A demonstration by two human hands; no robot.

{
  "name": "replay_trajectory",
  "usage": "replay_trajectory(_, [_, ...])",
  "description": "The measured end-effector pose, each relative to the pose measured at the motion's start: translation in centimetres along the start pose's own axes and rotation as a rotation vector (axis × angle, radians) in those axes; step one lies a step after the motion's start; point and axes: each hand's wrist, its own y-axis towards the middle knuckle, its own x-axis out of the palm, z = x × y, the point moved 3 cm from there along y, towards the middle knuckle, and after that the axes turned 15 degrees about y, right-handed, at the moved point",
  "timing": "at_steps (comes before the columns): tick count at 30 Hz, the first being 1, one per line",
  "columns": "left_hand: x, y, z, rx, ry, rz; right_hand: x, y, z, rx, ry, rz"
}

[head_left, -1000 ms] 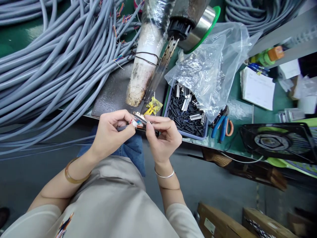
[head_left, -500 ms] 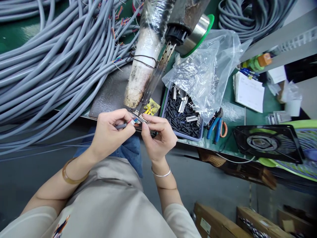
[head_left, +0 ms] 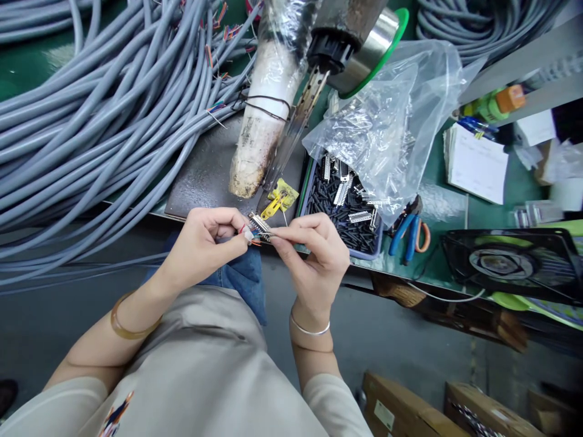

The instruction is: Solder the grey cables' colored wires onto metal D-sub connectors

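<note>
My left hand (head_left: 212,240) is closed in a pinch at the end of a multi-core cable, where thin coloured wires (head_left: 255,242) fan out. Beside its fingertips is a small metal multi-pin connector (head_left: 259,223), tilted, with wires at its near side. From the right, my right hand (head_left: 316,252) reaches in with thumb and fingers pinched together at the connector's right end. Something slim may be between those fingertips, too small to make out. Just above the connector, a soldering iron tip (head_left: 266,195) points down from its mount.
Grey cables (head_left: 113,121) heap on the left. A wrapped white tube (head_left: 259,133) hangs beside the iron. Right of my hands are a bin of black sleeves and connectors (head_left: 328,209), a plastic bag (head_left: 392,115), blue-handled cutters (head_left: 407,233) and a fan (head_left: 505,264). A yellow tag (head_left: 279,200) lies near.
My right hand has moved right, its fingers stretched further from my left hand. The connector has come down slightly, away from the iron tip. The view has shifted a little.
</note>
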Motion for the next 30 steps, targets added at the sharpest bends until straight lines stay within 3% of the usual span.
replay_trajectory(6, [0.1, -0.5, 0.1, -0.001, -0.043, -0.063, 0.6, -0.1, -0.6, 0.037, -0.009, -0.214])
replay_trajectory(8, [0.1, -0.7, 0.0, -0.005, -0.060, -0.091, 0.6, -0.2, -0.5, 0.062, 0.021, -0.220])
replay_trajectory(10, [0.0, -0.8, -0.1, -0.009, -0.072, -0.087, 0.0, -0.4, -0.5, 0.091, 0.076, -0.051])
replay_trajectory(13, [-0.2, -0.9, -0.3, -0.012, -0.100, 0.005, -1.4, -1.2, -0.8, 0.009, 0.192, 0.375])
replay_trajectory(15, [-0.2, -0.9, -0.4, -0.010, -0.114, 0.059, -1.6, -1.8, -1.0, -0.077, 0.239, 0.501])
replay_trajectory(17, [-0.1, -0.9, -0.3, -0.006, -0.114, 0.079, -1.1, -2.4, -0.9, -0.093, 0.213, 0.465])
replay_trajectory(23, [0.1, -0.6, -0.4, 0.007, -0.113, 0.120, 1.5, -2.8, 0.4, -0.091, 0.024, 0.116])
replay_trajectory(30, [0.2, -0.4, -0.6, 0.048, -0.056, 0.211, 2.7, -1.8, 1.1, -0.173, 0.036, 0.156])
